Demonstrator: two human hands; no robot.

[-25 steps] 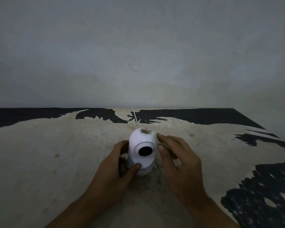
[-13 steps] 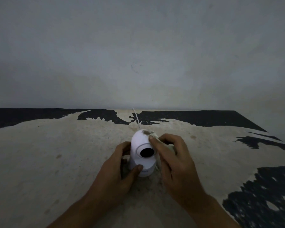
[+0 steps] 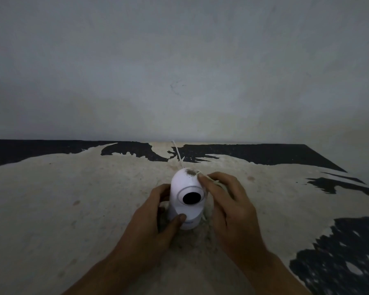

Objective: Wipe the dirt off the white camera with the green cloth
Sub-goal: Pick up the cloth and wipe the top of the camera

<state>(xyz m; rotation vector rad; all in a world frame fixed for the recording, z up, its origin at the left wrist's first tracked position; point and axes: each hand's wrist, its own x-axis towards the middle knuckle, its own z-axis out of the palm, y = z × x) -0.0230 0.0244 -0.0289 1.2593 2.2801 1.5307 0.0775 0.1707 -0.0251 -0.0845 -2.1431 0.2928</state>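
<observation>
The white camera stands upright on the worn table, its round black lens facing me. A brown patch of dirt sits on its rounded top. My left hand grips the camera's lower body from the left, thumb across the base. My right hand is against the camera's right side, fingertips near the dirt. It pinches a pale cloth, mostly hidden under the fingers; in this dim light its colour looks whitish.
A thin white cable runs from behind the camera toward the grey wall. The table's pale surface has dark peeled patches at the back and right. Its right edge slants close by.
My right hand has lifted from the camera's right side up to its top, bringing the cloth beside the dirt patch. The left hand keeps its hold.
</observation>
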